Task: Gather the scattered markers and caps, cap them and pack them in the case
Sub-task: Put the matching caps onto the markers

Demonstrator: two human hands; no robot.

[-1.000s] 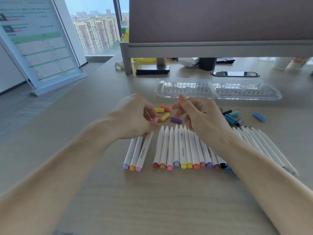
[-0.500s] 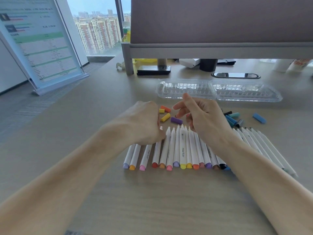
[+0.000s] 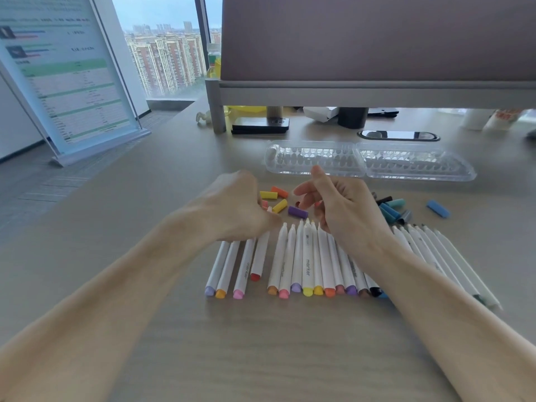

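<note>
**Fig. Capping stage, head view.** The red-ended marker [image 3: 259, 256] lies tilted out of line, its far end under the left hand [image 3: 235, 207], which is clenched around it. At its 9 o'clock lie three markers with lilac, orange and pink ends [image 3: 227, 265]; their far ends are hidden by the hand. At its 3 o'clock is the main row of markers [image 3: 307, 256], side by side, with the bare pointed tips toward 12 o'clock. More markers [image 3: 435, 250] fan out toward 4 o'clock.

The right hand [image 3: 345, 207] hovers over the row's tips, index finger raised and the others curled. Whether it pinches a cap cannot be told.

Between the hands lie the loose caps: two yellow caps [image 3: 268, 194], an orange cap [image 3: 280, 192] and a purple cap [image 3: 298, 212]. A teal and dark cluster of caps [image 3: 390, 208] lies at 3 o'clock of the right hand, and a lone blue cap [image 3: 438, 208] lies well apart beyond it. The clear case [image 3: 368, 162] lies open and unfilled at 12 o'clock on the worktop [image 3: 261, 343].

**Hazards, as judged.**
- The right forearm crosses the row, so any sweep could roll markers out of order.
- The uncapped tips may mark skin or the worktop.
- Similar warm shades invite a mismatched cap.
- The outlying blue cap is easy to overlook.
</note>
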